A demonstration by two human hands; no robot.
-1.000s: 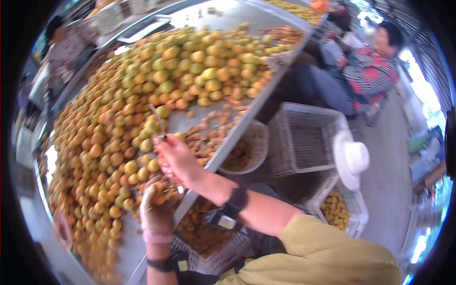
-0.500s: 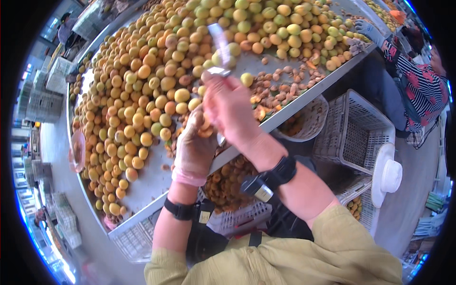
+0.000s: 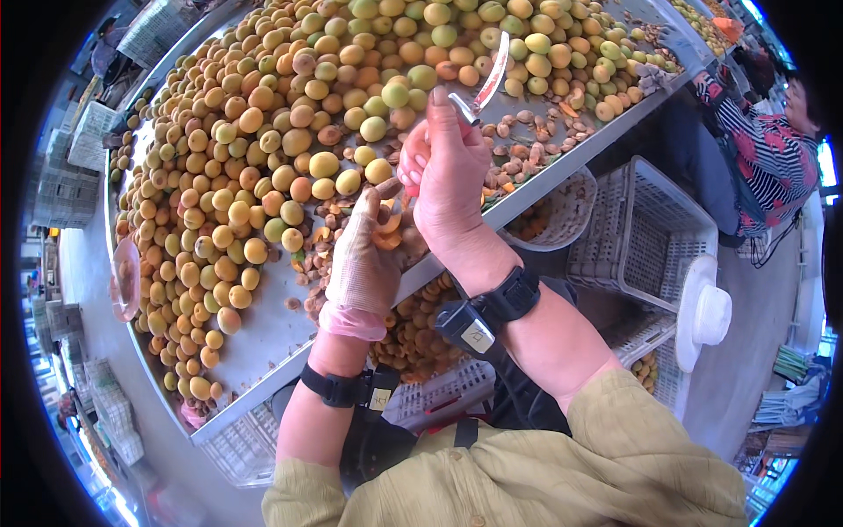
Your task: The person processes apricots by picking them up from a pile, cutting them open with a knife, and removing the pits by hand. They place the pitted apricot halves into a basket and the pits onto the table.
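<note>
My left hand (image 3: 358, 272), in a pale, stained work glove with a pink cuff, is over the table's near edge. It is closed on an apricot (image 3: 387, 230), whose orange cut flesh shows beside the thumb. My bare right hand (image 3: 448, 176) is just to the right, closed around a small curved knife (image 3: 493, 75). The blade points up and away, and a bit of red handle shows under the fingers. A large heap of whole apricots (image 3: 263, 123) covers the metal table (image 3: 268, 303). Loose pits (image 3: 536, 145) lie beyond my right hand.
Below the table edge are a crate of apricot halves (image 3: 417, 338), a round white basket (image 3: 571, 211) and a grey plastic crate (image 3: 663, 224). A white hat (image 3: 705, 314) hangs at the crate's corner. A person in a patterned top (image 3: 755, 167) is at far right.
My right hand has turned, and the knife blade has swung to the right, away from the left hand. My left hand stays near the same spot; the whole view has shifted slightly.
</note>
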